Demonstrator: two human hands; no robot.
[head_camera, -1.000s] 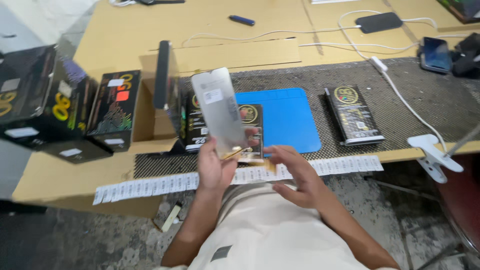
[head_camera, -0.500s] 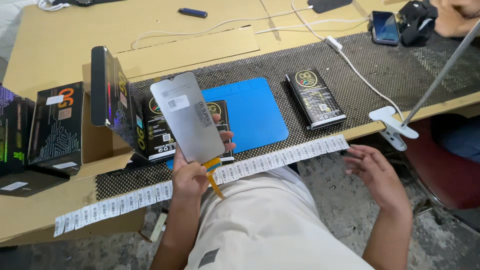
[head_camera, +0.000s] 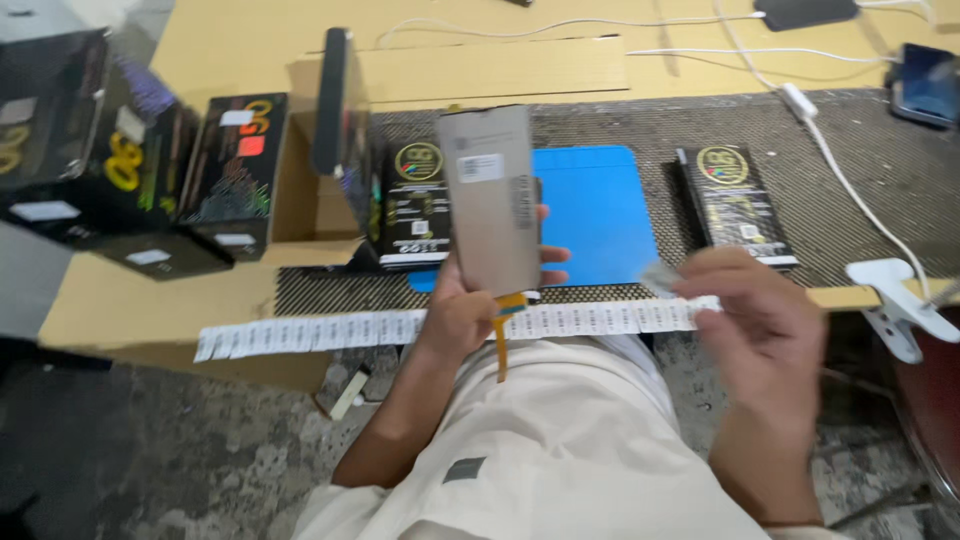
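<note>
Presently left hand (head_camera: 462, 305) grips phone display panel (head_camera: 490, 198) by lower edges, upright, near table edge, orange flex cable (head_camera: 503, 330) dangling below. Right hand (head_camera: 760, 325), blurred, pinches small label (head_camera: 660, 277) beside sticker strip (head_camera: 400, 326). Judged: panel thin, light, stiff, brittle; hold by side edges, avoid cable. Blue mat (head_camera: 600, 210) behind.

left hand (head_camera: 462, 305): raised upright before the torso, fingers curled forward in a closed grip, thumb on the near side | right hand (head_camera: 762, 330): lifted at the right, back toward camera, fingers bent, blurred | both forearms angled up from the lap
</note>
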